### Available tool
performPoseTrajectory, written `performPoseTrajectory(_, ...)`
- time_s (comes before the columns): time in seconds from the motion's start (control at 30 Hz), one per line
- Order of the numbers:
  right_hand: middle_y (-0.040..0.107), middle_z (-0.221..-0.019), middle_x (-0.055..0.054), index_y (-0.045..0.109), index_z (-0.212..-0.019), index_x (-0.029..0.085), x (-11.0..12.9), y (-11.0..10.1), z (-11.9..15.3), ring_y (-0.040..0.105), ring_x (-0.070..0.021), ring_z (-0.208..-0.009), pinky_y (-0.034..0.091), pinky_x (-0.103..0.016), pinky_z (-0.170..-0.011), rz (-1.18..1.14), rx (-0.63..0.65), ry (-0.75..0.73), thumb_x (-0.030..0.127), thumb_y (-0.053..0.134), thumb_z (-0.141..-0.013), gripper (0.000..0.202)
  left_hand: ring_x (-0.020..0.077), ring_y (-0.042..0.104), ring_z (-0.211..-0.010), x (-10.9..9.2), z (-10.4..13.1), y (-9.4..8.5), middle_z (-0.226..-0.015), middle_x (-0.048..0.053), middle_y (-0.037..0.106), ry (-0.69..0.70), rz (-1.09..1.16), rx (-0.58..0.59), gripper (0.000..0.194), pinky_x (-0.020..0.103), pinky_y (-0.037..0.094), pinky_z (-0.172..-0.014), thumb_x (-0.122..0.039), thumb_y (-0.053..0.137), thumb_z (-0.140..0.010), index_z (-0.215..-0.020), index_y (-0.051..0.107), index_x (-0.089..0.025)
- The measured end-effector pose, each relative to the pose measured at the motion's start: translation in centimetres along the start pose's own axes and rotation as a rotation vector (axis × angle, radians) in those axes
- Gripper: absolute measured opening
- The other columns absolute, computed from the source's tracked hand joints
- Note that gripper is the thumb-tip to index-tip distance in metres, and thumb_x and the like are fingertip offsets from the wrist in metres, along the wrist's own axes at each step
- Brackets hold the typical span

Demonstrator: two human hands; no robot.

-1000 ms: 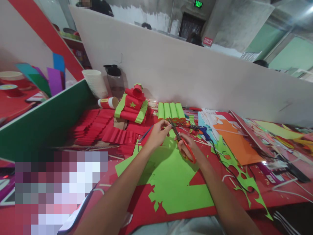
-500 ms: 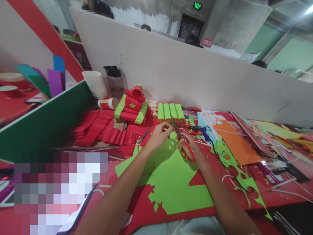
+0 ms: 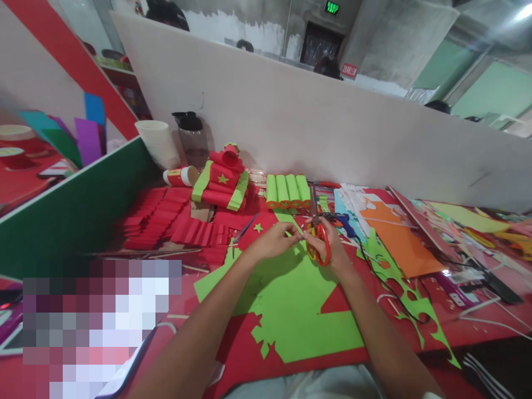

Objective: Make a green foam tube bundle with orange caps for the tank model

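My right hand is closed around a pair of scissors with red and yellow handles; the blades point away from me. Close against it, my left hand pinches with its fingertips, and whatever is between them is too small to make out. Below both hands lies a bright green sheet with cut-out edges, on the red tabletop. A small yellow-green star rests on red paper just beyond my left hand. Several green rolls with orange ends lie beyond the hands.
Folded red paper strips and a red-and-green paper model stand at the back left, by stacked white cups and a bottle. To the right are a blue glue gun, its cord, green scraps and orange paper.
The scissors have swung more upright, with their blades now farther right. My left hand has shifted right and slightly nearer, so the fingertips of both hands meet. The star has come into view.
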State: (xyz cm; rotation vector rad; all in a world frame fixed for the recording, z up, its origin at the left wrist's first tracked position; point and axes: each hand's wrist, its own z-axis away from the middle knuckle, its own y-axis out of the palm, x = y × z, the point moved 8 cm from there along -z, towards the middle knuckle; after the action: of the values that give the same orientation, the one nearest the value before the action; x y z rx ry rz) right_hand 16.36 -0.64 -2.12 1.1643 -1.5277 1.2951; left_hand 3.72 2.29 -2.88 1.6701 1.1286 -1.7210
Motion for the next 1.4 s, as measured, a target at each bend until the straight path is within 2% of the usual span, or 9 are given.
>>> performPoseTrajectory(0.13, 0.06, -0.079, 0.001, 0.052, -0.111, 0.022, 0.1, 0.0, 0.0, 0.051, -0.01, -0.051, 0.042, -0.021, -0.045, 0.011, 0.003, -0.01, 0.042, 0.068, -0.076, 0.043, 0.0117, 0.05, -0.058, 0.1, -0.2, -0.2, -0.066, -0.001, 0.059, -0.013, 0.002, -0.023, 0.02, 0.021, 0.037, -0.05, -0.035, 0.059, -0.079, -0.075, 0.062, -0.016)
performPoseTrajectory(0.23, 0.06, -0.078, 0.001, 0.053, -0.11, 0.023, 0.2, 0.0, 0.0, 0.051, -0.0105, -0.053, 0.043, -0.022, -0.047, 0.051, 0.013, -0.022, 0.04, 0.068, -0.077, 0.04, 0.0117, 0.05, -0.055, 0.0, -0.2, -0.3, -0.064, -0.001, 0.058, -0.01, 0.002, -0.038, 0.019, 0.022, 0.037, -0.051, -0.034, 0.059, -0.079, -0.073, 0.061, -0.017)
performPoseTrajectory(0.5, 0.06, -0.077, 0.002, 0.053, -0.109, 0.023, 0.1, -0.2, -0.1, 0.051, -0.0107, -0.053, 0.042, -0.022, -0.047, 0.041, -0.008, -0.034, 0.042, 0.07, -0.075, 0.043, 0.0117, 0.051, -0.058, 0.0, -0.1, 0.1, -0.067, -0.001, 0.06, -0.013, 0.015, -0.006, 0.019, 0.022, 0.038, -0.052, -0.036, 0.059, -0.079, -0.077, 0.062, -0.017)
performPoseTrajectory(0.63, 0.055, -0.069, 0.005, 0.052, -0.11, 0.024, -0.6, 0.0, 0.0, 0.048, -0.0103, -0.049, 0.039, -0.022, -0.044, -0.012, 0.025, -0.001, 0.047, 0.066, -0.08, 0.041, 0.0109, 0.049, -0.057, 0.1, -0.3, -0.3, -0.064, -0.002, 0.056, -0.006, 0.022, -0.038, 0.018, 0.021, 0.036, -0.052, -0.034, 0.058, -0.078, -0.075, 0.06, -0.016)
performPoseTrajectory(0.8, 0.049, -0.069, 0.004, 0.051, -0.109, 0.025, -1.0, 0.6, 0.3, 0.046, -0.0104, -0.051, 0.038, -0.023, -0.046, -0.005, 0.138, 0.001, 0.052, 0.06, -0.086, 0.037, 0.0097, 0.047, -0.055, -0.2, -0.2, -1.6, -0.064, -0.002, 0.056, -0.002, 0.055, -0.155, 0.019, 0.021, 0.034, -0.052, -0.035, 0.056, -0.079, -0.075, 0.058, -0.016)
performPoseTrajectory(0.97, 0.042, -0.068, 0.005, 0.051, -0.106, 0.025, -1.0, 1.8, 0.8, 0.038, -0.0093, -0.048, 0.032, -0.023, -0.044, 0.018, 0.265, 0.011, 0.059, 0.053, -0.088, 0.038, 0.01, 0.047, -0.054, -0.5, -0.1, -3.1, -0.063, -0.001, 0.058, 0.011, 0.109, -0.306, 0.02, 0.022, 0.034, -0.05, -0.035, 0.055, -0.08, -0.076, 0.058, -0.016)
performPoseTrajectory(1.2, 0.041, -0.067, 0.004, 0.054, -0.108, 0.025, -1.3, 2.2, 0.9, 0.035, -0.0095, -0.047, 0.029, -0.022, -0.042, 0.032, 0.299, 0.016, 0.061, 0.056, -0.086, 0.042, 0.0092, 0.049, -0.051, 0.1, -0.3, -4.3, -0.058, -0.004, 0.053, 0.033, 0.262, -0.436, 0.013, 0.021, 0.038, -0.053, -0.031, 0.055, -0.077, -0.074, 0.054, -0.018)
performPoseTrajectory(1.4, 0.044, -0.069, 0.003, 0.055, -0.109, 0.024, -0.9, 2.2, 1.0, 0.036, -0.0091, -0.048, 0.029, -0.022, -0.043, 0.063, 0.305, 0.019, 0.06, 0.056, -0.087, 0.043, 0.0079, 0.048, -0.05, -0.1, 0.0, -4.5, -0.059, -0.005, 0.051, 0.019, 0.269, -0.461, 0.013, 0.02, 0.038, -0.053, -0.03, 0.055, -0.077, -0.073, 0.053, -0.017)
